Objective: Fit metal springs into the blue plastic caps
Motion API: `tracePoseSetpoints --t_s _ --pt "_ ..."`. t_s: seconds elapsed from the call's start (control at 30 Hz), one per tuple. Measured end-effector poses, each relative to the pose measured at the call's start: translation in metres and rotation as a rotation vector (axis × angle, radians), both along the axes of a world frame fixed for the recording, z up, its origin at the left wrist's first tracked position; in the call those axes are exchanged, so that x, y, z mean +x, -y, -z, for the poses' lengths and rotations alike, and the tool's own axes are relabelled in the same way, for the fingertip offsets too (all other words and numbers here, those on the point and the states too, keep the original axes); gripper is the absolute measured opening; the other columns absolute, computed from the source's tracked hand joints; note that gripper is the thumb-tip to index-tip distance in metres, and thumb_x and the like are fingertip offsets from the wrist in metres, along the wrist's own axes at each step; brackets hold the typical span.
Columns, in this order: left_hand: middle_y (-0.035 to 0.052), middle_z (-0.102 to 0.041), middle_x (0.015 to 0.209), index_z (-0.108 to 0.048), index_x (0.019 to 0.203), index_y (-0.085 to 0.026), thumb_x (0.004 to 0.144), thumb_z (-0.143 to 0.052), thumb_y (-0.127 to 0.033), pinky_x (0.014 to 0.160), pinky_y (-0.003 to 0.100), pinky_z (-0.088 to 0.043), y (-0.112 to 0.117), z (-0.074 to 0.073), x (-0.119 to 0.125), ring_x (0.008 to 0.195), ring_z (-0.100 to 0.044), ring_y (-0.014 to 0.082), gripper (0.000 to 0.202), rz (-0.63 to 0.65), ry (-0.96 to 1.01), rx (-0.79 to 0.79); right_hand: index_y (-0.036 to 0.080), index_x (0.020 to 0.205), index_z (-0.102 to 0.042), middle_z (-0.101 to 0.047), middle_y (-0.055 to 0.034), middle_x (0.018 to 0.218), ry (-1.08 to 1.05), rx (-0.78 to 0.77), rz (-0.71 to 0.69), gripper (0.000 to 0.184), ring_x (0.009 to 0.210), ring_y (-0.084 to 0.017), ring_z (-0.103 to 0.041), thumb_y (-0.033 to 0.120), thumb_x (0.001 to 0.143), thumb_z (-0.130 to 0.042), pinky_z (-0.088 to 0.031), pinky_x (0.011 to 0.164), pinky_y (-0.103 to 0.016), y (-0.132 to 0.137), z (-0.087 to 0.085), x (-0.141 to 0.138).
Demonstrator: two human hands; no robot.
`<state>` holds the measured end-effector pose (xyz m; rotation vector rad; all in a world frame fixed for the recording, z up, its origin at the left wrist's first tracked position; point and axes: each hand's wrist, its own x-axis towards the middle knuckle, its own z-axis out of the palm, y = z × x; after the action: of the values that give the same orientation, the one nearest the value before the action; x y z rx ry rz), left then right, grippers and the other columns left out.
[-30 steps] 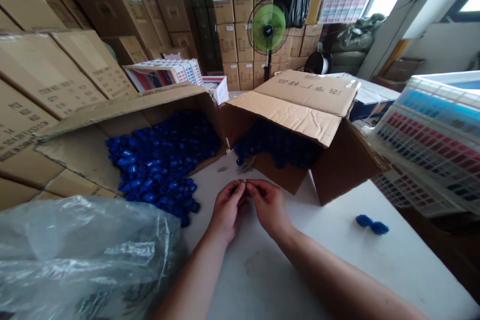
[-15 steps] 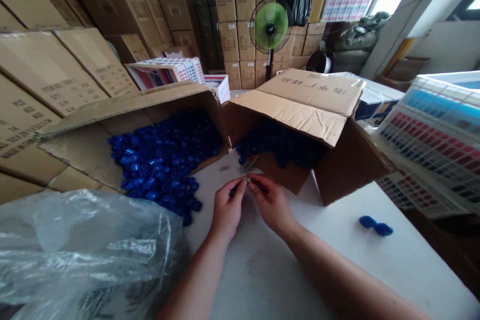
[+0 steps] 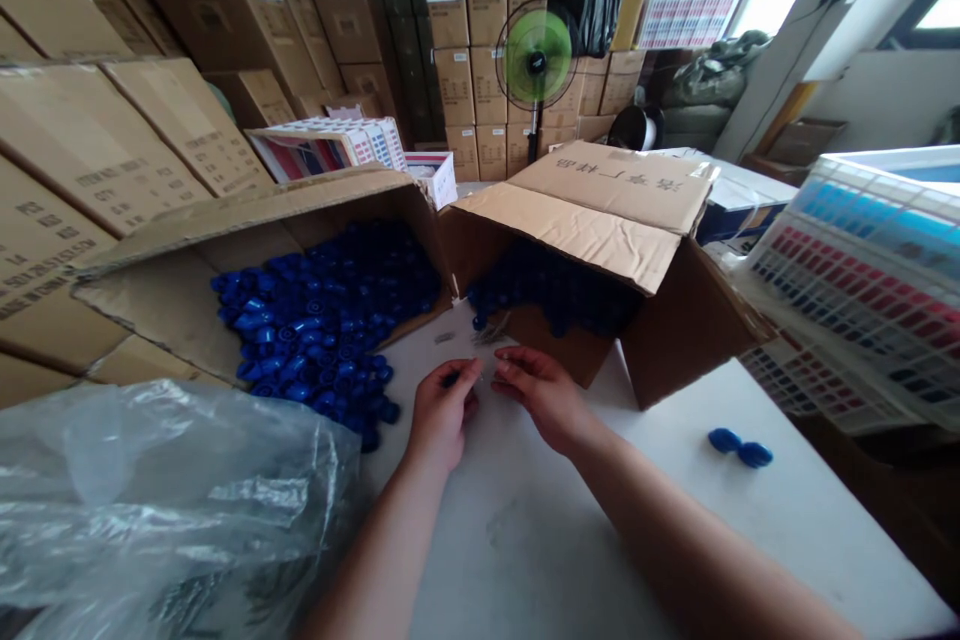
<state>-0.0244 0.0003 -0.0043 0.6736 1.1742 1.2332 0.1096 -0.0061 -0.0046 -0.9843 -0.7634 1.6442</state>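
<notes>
My left hand point(image 3: 442, 410) rests on the white table point(image 3: 570, 530), fingers curled around a small blue cap that shows at its fingertips. My right hand point(image 3: 536, 390) sits just to the right of it, fingers pinched, and what it holds is too small to make out. A little pile of small metal pieces point(image 3: 491, 328) lies just beyond both hands. Blue caps point(image 3: 322, 320) spill from a tipped cardboard box point(image 3: 172, 260) on the left. A second open box point(image 3: 637, 250) on the right holds more blue caps.
A crumpled clear plastic bag point(image 3: 157, 500) fills the near left. Two blue caps point(image 3: 739, 447) lie on the table at right. Trays with coloured cells point(image 3: 862, 290) stand at the right edge. Stacked cartons and a green fan point(image 3: 537, 55) are behind.
My hands were joined at the fingertips over a small part; now they have drawn slightly apart, and both sit a little farther forward toward the metal pieces.
</notes>
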Motion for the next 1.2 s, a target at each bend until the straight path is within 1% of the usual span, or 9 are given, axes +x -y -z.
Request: tracePoseSetpoints --t_s 0.2,0.3,0.37,0.47,0.57,0.67,0.8,1.03,1.2 --pt "-0.0018 -0.060 0.078 -0.064 0.118 -0.021 0.063 -0.078 -0.048 0.045 0.016 -0.025 0.003 -0.004 -0.001 0.050 -0.037 0.0020 0.063 -0.035 -0.179 0.117 0.009 0.121 -0.052 -0.055 -0.0117 0.115 -0.066 -0.015 -0.071 0.069 0.095 -0.007 -0.058 0.042 0.066 -0.075 -0.051 0.090 -0.023 -0.005 0.002 0.009" --pt "0.0033 -0.066 0.080 -0.070 0.108 -0.017 0.064 -0.078 -0.047 0.050 0.018 -0.033 0.006 -0.005 -0.002 0.056 -0.046 0.0060 0.054 0.067 -0.243 0.186 0.009 0.117 -0.053 -0.054 -0.0119 0.117 -0.049 0.009 -0.121 0.065 0.098 -0.009 -0.058 0.042 0.066 -0.076 -0.051 0.090 -0.023 -0.006 0.004 0.012" --pt "0.0058 -0.069 0.082 -0.073 0.096 -0.016 0.064 -0.079 -0.045 0.060 0.020 -0.040 0.006 -0.005 -0.003 0.066 -0.055 0.0104 0.043 0.127 -0.319 0.214 0.010 0.117 -0.052 -0.056 -0.0109 0.114 -0.051 0.016 -0.151 0.064 0.099 -0.010 -0.059 0.042 0.066 -0.076 -0.051 0.090 -0.023 -0.006 0.004 0.014" --pt "0.0045 -0.070 0.080 -0.074 0.087 -0.017 0.065 -0.079 -0.039 0.071 0.022 -0.044 0.005 -0.006 -0.005 0.075 -0.059 0.0131 0.031 0.170 -0.466 0.301 0.009 0.115 -0.054 -0.057 -0.0094 0.111 -0.070 -0.013 -0.178 0.062 0.096 -0.010 -0.060 0.041 0.066 -0.077 -0.052 0.087 -0.023 -0.006 0.003 0.017" --pt "0.0042 -0.070 0.078 -0.074 0.081 -0.018 0.068 -0.077 -0.039 0.074 0.023 -0.044 0.005 -0.007 -0.006 0.076 -0.059 0.0136 0.025 0.196 -0.572 0.357 0.008 0.110 -0.058 -0.058 -0.0084 0.107 -0.062 -0.033 -0.210 0.059 0.093 -0.009 -0.061 0.041 0.066 -0.078 -0.052 0.085 -0.022 -0.005 0.002 0.019" --pt "0.0058 -0.070 0.081 -0.074 0.083 -0.017 0.067 -0.077 -0.042 0.066 0.022 -0.044 0.006 -0.007 -0.005 0.076 -0.060 0.0142 0.030 0.197 -0.498 0.267 0.010 0.109 -0.061 -0.059 -0.0074 0.107 -0.023 -0.030 -0.203 0.057 0.094 -0.009 -0.061 0.043 0.065 -0.078 -0.052 0.083 -0.020 -0.006 0.002 0.019" --pt "0.0051 -0.069 0.077 -0.072 0.085 -0.016 0.063 -0.079 -0.043 0.050 0.018 -0.036 0.008 -0.005 -0.003 0.061 -0.054 0.0104 0.037 0.199 -0.319 0.099 0.010 0.109 -0.061 -0.059 -0.0083 0.108 0.010 -0.017 -0.200 0.058 0.094 -0.009 -0.060 0.044 0.065 -0.078 -0.051 0.080 -0.018 -0.005 0.003 0.018" --pt "0.0042 -0.069 0.073 -0.076 0.079 -0.016 0.060 -0.082 -0.036 0.062 0.021 -0.042 0.009 -0.009 -0.003 0.067 -0.057 0.0123 0.028 0.249 -0.426 0.278 0.009 0.106 -0.059 -0.060 -0.0078 0.103 -0.026 -0.094 -0.251 0.057 0.082 -0.005 -0.059 0.041 0.064 -0.078 -0.048 0.071 -0.013 -0.003 0.001 0.020" --pt "0.0058 -0.070 0.075 -0.074 0.081 -0.015 0.063 -0.079 -0.039 0.054 0.021 -0.039 0.011 -0.008 0.000 0.059 -0.055 0.0104 0.030 0.286 -0.297 0.163 0.009 0.113 -0.056 -0.059 -0.0081 0.102 -0.034 -0.167 -0.318 0.063 0.077 -0.004 -0.057 0.042 0.063 -0.078 -0.048 0.069 -0.014 -0.005 -0.001 0.024"
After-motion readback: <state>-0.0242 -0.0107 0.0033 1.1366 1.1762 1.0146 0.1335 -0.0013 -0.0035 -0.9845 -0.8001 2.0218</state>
